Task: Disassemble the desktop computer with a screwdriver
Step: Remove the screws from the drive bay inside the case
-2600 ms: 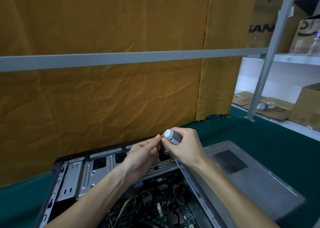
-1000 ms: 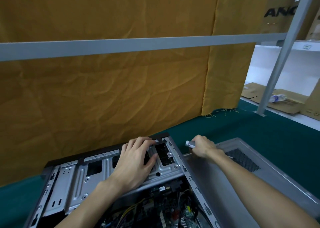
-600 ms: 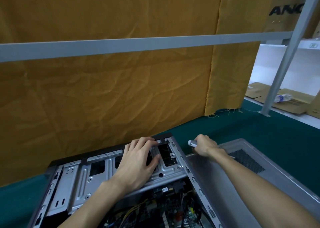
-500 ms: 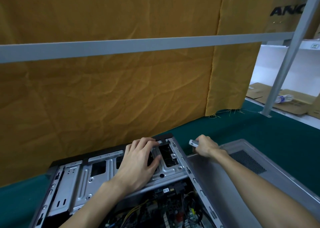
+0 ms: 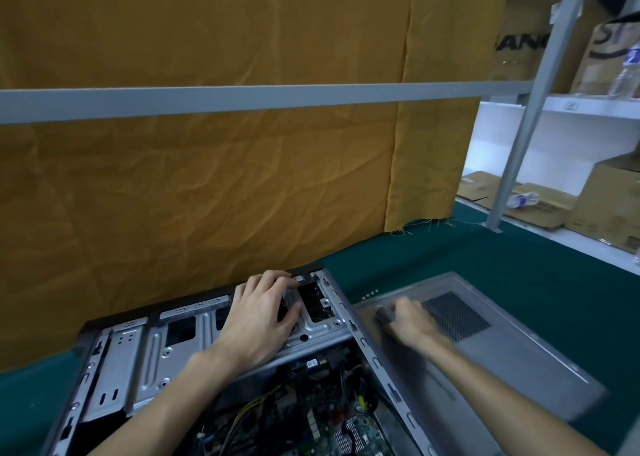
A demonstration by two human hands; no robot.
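Observation:
The open desktop case (image 5: 145, 351) lies on its side on the green table, its motherboard and cables (image 5: 294, 417) showing below the silver drive cage. My left hand (image 5: 259, 320) rests on the drive cage (image 5: 311, 331), fingers hooked over its far edge. My right hand (image 5: 408, 320), blurred by motion, grips the grey-handled screwdriver (image 5: 385, 313) above the removed grey side panel (image 5: 485, 351). The screwdriver's shaft is hidden by the hand. A few small screws (image 5: 370, 295) lie on the mat beyond the panel.
A yellow cloth (image 5: 207, 196) hangs behind a grey rail (image 5: 242, 100) close behind the case. At the right a slanted metal post (image 5: 530, 109) fronts white shelves with cardboard boxes (image 5: 613, 206) and a plastic bottle (image 5: 523, 199). Green mat (image 5: 519, 258) surrounds the panel.
My right hand with the screwdriver has moved from the case's far corner down toward me over the side panel. My left hand has stayed on the drive cage.

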